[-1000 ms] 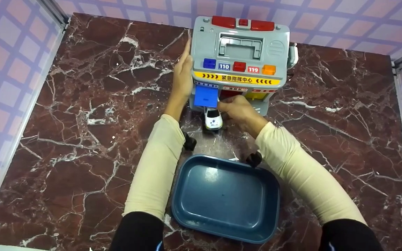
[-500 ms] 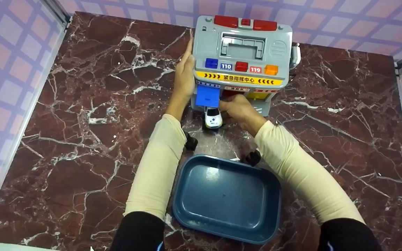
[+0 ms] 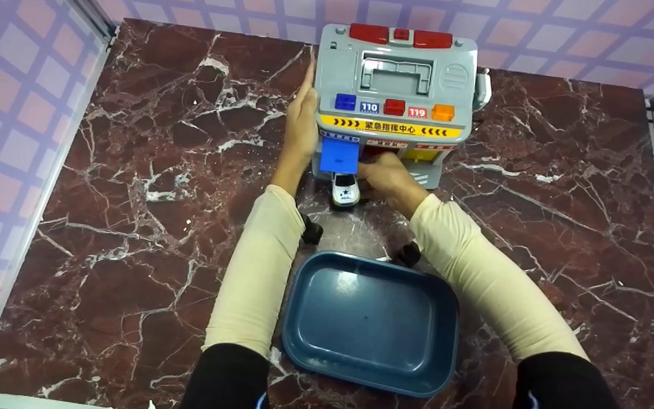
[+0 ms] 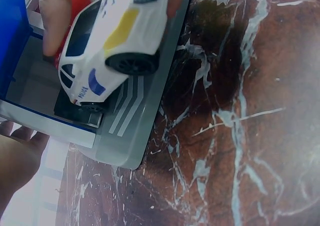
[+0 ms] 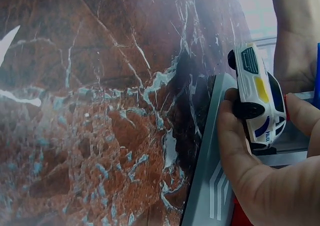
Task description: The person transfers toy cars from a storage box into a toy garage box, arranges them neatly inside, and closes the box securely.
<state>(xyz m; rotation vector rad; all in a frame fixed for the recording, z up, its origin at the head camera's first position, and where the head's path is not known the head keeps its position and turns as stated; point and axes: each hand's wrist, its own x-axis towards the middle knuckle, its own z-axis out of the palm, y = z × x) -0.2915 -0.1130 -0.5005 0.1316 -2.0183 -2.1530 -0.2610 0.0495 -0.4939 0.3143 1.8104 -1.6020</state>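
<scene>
A white toy police car (image 3: 345,192) with yellow and blue markings is at the left doorway of a grey toy emergency station (image 3: 338,68). Its rear end lies under the raised blue door (image 3: 339,156). My right hand (image 3: 392,180) pinches the car: in the right wrist view the thumb is by its roof and a finger curls under its wheels. The car (image 5: 262,98) looks tilted, partly over the grey sill. Flat along the station's left wall, my left hand (image 3: 302,122) rests with straight fingers. The far fingertips are partly hidden in the head view.
A dark blue tray (image 3: 367,318) stands between my forearms, in front of the station. Red and yellow doors (image 3: 420,155) are beside the blue one. A white handle-like part (image 3: 482,88) sticks out on the station's right. Patterned walls border the marble-look surface.
The car has gone slightly farther in under the blue door, with my right hand following. My left hand stays against the station's side. The head view has shifted a little.
</scene>
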